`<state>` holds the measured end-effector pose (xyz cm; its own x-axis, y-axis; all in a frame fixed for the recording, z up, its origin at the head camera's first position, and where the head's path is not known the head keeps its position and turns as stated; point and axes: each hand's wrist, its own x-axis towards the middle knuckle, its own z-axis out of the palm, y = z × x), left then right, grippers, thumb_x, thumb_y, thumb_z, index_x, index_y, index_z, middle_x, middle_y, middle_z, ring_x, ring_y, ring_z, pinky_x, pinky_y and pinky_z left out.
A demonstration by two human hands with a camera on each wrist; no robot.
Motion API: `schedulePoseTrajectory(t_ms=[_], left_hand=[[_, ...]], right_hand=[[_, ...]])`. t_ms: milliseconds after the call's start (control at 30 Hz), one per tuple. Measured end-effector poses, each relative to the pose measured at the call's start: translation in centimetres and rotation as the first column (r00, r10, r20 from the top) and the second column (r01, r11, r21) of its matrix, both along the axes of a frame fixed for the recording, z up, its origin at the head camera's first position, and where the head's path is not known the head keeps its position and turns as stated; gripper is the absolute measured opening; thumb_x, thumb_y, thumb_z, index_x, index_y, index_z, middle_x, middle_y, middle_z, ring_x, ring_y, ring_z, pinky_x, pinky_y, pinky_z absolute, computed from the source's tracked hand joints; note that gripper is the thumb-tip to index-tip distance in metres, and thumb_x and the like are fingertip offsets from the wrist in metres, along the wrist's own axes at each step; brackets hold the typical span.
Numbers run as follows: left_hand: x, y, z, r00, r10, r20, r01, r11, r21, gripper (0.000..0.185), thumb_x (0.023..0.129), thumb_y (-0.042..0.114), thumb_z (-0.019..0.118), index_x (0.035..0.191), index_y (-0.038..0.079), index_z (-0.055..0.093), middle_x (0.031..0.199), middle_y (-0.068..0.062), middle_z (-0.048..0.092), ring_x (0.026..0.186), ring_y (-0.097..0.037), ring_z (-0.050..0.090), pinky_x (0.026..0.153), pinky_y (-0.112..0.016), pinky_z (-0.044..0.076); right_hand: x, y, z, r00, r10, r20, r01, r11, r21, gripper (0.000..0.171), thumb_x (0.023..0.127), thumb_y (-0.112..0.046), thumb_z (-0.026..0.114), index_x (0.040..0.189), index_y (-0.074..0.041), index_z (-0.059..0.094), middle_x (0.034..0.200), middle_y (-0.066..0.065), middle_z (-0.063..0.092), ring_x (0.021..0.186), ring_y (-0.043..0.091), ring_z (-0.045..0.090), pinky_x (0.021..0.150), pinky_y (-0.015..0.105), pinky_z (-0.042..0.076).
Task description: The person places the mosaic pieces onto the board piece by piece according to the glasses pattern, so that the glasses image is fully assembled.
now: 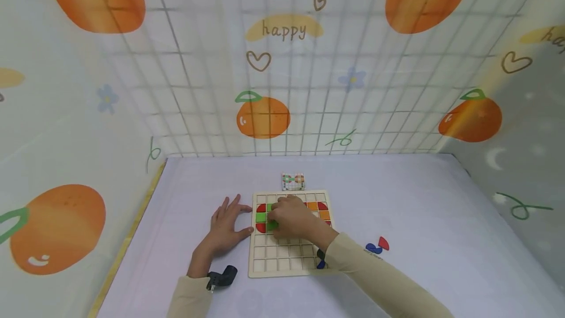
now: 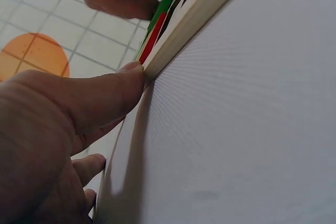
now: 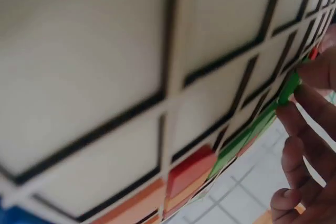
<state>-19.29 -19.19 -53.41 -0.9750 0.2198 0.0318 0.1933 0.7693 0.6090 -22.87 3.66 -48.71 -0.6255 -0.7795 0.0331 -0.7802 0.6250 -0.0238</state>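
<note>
A wooden grid board point(image 1: 265, 269) lies on the table with red, green and orange tiles in its upper cells. My left hand point(image 1: 228, 228) is spread beside the board's left side. Its thumb point(image 2: 123, 85) touches the board's edge in the left wrist view. Over the upper left cells, my right hand point(image 1: 293, 217) pinches a green tile point(image 3: 289, 87) between thumb and fingers, low against the board. Near it are a red quarter-round tile point(image 1: 261, 228) and a light green square tile point(image 1: 261, 217). The right hand hides several middle cells.
A small pattern card point(image 1: 293, 181) lies just beyond the board. To the right on the table point(image 1: 419, 259) are blue pieces point(image 1: 373, 248) and a red quarter-round piece point(image 1: 383, 243). Another blue piece point(image 1: 321, 263) sits at the board's lower right, partly behind the right forearm.
</note>
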Motion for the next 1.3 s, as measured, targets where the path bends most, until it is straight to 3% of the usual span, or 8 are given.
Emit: schedulePoseTrajectory(t_ms=[200, 433, 600, 733, 1033, 1300], left_hand=[[-0.1, 0.1, -0.3, 1.0, -0.004, -0.006, 0.004, 1.0, -0.003, 0.051, 0.084, 0.03, 0.077, 0.13, 0.022, 0.056, 0.161, -0.015, 0.019, 0.148, -0.039, 0.0, 0.113, -0.061, 0.0], [0.0, -0.2, 0.2, 1.0, 0.001, -0.01, -0.001, 1.0, 0.002, 0.051, 0.084, 0.029, 0.078, 0.13, 0.02, 0.057, 0.161, -0.017, 0.019, 0.147, -0.04, 0.0, 0.113, -0.061, 0.0], [0.0, -0.2, 0.1, 0.999, 0.003, -0.036, -0.003, 1.0, 0.003, 0.051, 0.083, 0.027, 0.079, 0.129, 0.02, 0.058, 0.16, -0.017, 0.021, 0.147, -0.04, 0.002, 0.113, -0.062, 0.001], [0.0, 0.0, 0.0, 0.999, -0.005, -0.04, 0.005, 1.0, 0.001, 0.051, 0.084, 0.028, 0.078, 0.129, 0.02, 0.057, 0.16, -0.017, 0.021, 0.147, -0.041, 0.002, 0.113, -0.063, 0.002], [0.0, 0.1, -0.1, 0.999, 0.015, -0.042, -0.016, 1.0, -0.013, 0.05, 0.083, 0.027, 0.079, 0.128, 0.02, 0.059, 0.16, -0.017, 0.022, 0.147, -0.041, 0.003, 0.113, -0.063, 0.002], [0.1, 0.3, -0.2, 0.999, 0.028, -0.033, -0.028, 1.0, -0.01, 0.05, 0.082, 0.027, 0.078, 0.128, 0.02, 0.058, 0.16, -0.015, 0.022, 0.148, -0.039, 0.002, 0.113, -0.062, 0.002]], right_hand=[[0.4, -0.3, 0.4, 0.998, 0.056, -0.02, -0.056, 0.998, 0.033, 0.021, 0.081, -0.029, 0.077, 0.101, -0.026, 0.079, 0.096, -0.01, 0.07, 0.085, 0.008, 0.059, 0.076, 0.027, 0.048], [0.6, -0.4, 0.5, 0.998, 0.057, -0.039, -0.056, 0.998, 0.023, 0.02, 0.08, -0.026, 0.077, 0.1, -0.028, 0.078, 0.091, -0.012, 0.069, 0.08, 0.007, 0.059, 0.069, 0.026, 0.046], [1.1, -0.6, 0.7, 0.998, 0.046, -0.047, -0.045, 0.998, 0.034, 0.027, 0.081, -0.027, 0.077, 0.109, -0.027, 0.076, 0.095, -0.01, 0.067, 0.081, 0.008, 0.061, 0.076, 0.029, 0.052], [1.3, -0.4, 0.7, 0.999, 0.045, -0.026, -0.044, 0.998, 0.035, 0.026, 0.082, -0.025, 0.078, 0.108, -0.027, 0.077, 0.093, -0.009, 0.066, 0.078, 0.006, 0.059, 0.073, 0.025, 0.053], [1.1, 0.5, 0.2, 0.982, 0.018, 0.186, 0.012, 0.987, -0.161, 0.019, 0.087, -0.014, 0.076, 0.105, -0.02, 0.078, 0.099, -0.011, 0.071, 0.089, 0.004, 0.063, 0.082, 0.021, 0.052], [1.5, 3.9, 0.4, 0.985, 0.008, 0.173, 0.032, 0.974, -0.225, 0.016, 0.089, -0.017, 0.074, 0.104, -0.017, 0.077, 0.099, -0.01, 0.069, 0.088, 0.004, 0.062, 0.077, 0.021, 0.052]])
